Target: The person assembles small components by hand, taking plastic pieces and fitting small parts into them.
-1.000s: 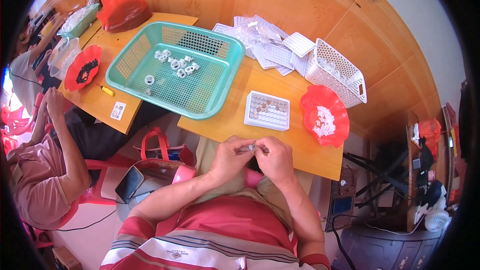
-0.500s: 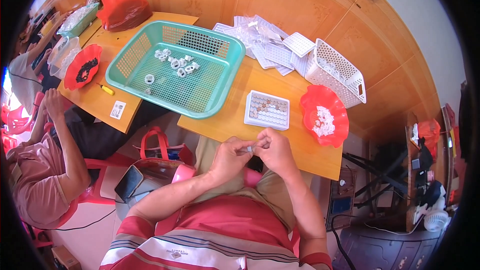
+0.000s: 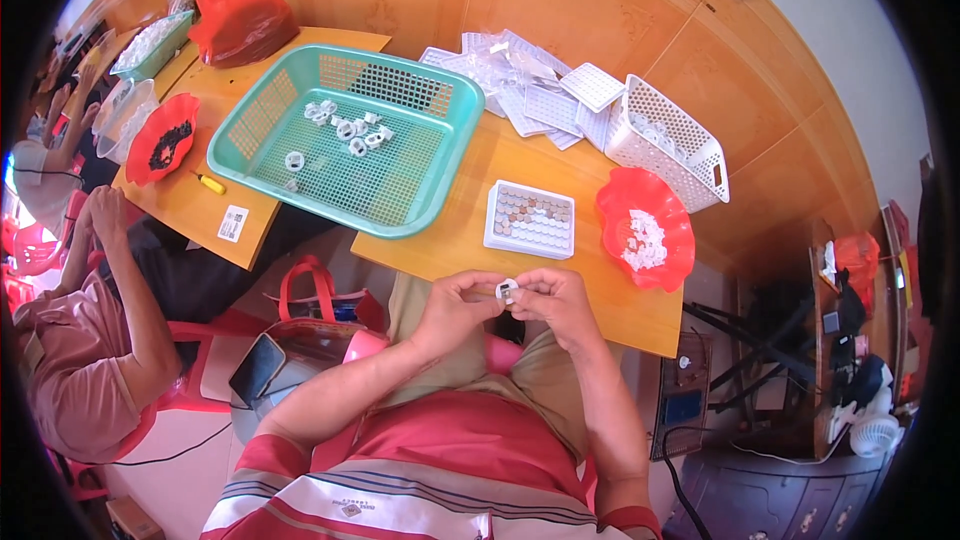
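Here, below frame centre, left grip (image 3: 455, 312) and right grip (image 3: 560, 304) pinch 1 white ring (image 3: 503, 288), probably light, stiff; rim suits holding.

Nothing legible word for word. White card (image 3: 233, 223), flat on left tabletop (image 3: 262, 224): dark block-style print, characters too small to make out. Wearer's red-and-white shirt (image 3: 440, 435): dark emblem (image 3: 352, 510) plus small lettering on white band, too small to read reliably.
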The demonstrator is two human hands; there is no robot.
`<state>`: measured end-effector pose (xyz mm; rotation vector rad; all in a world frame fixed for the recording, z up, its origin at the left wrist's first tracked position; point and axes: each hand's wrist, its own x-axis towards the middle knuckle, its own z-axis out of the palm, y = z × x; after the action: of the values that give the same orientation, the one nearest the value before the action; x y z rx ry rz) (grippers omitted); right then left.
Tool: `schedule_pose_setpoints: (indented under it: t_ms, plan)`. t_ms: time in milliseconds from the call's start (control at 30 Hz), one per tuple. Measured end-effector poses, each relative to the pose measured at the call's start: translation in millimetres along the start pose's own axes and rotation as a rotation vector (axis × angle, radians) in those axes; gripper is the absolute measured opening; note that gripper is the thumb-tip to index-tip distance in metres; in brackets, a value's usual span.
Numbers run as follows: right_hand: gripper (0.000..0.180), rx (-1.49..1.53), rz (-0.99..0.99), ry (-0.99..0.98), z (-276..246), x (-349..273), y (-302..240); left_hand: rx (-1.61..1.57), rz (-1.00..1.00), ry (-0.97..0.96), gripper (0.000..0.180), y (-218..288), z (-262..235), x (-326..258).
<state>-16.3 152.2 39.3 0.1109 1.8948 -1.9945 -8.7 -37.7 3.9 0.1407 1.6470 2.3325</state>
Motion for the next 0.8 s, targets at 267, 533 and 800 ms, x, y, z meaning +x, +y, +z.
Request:
schedule_pose_setpoints:
  t_ms: [267, 533, 800]
  plan:
    - [0.017, 0.027, -0.042, 0.051, 2.7, -3.7, 2.7, -0.235, -0.146, -0.008, 0.031, 5.4, 0.4, 0.3]
    - [0.016, -0.095, -0.139, 0.009, 5.3, -3.3, 2.4, -0.247, -0.178, 0.002, 0.025, 9.2, -1.7, 0.0]
    - [0.015, -0.197, -0.142, -0.022, 10.7, -5.6, -9.6, -0.183, -0.159, -0.005, 0.025, 15.6, -2.7, -1.7]
